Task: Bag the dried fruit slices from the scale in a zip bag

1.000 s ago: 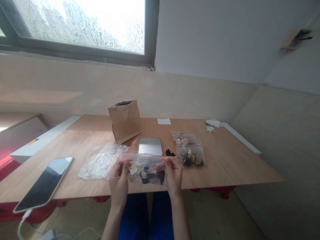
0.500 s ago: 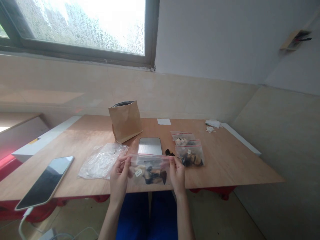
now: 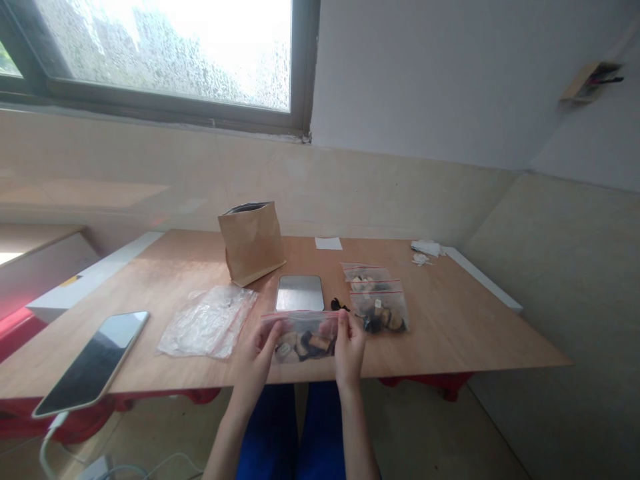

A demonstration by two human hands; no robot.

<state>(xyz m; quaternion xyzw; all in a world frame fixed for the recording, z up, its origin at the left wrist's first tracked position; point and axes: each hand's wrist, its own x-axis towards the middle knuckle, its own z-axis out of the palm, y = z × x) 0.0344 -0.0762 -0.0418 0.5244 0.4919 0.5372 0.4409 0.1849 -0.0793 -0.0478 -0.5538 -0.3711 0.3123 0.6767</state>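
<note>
A wooden tabletop [image 3: 450, 340] carries the items, its near edge running just ahead of the person's knees. Toward the near left corner lies a smartphone [image 3: 93, 363], its white charging cable [image 3: 46, 447] dropping past the edge. Toward the far edge stands a kraft paper pouch [image 3: 251, 243], foil-lined and open-topped. Near the middle sits a flat metal-topped slab [image 3: 300, 293], possibly a scale. To its right lie two filled zip bags [image 3: 379, 310], and to its left a crumpled clear plastic bag [image 3: 207, 322].

The left hand [image 3: 255, 360] and right hand [image 3: 349, 350] both grasp a red-striped zip bag [image 3: 305, 340] of dark and tan pieces, held close above the near edge. Whether its seal is closed cannot be confirmed. If open, a tilt could spill pieces over that edge. A small black fragment [image 3: 339, 305] lies just beyond the bag, exposed to being swept aside by a careless hand movement.
</note>
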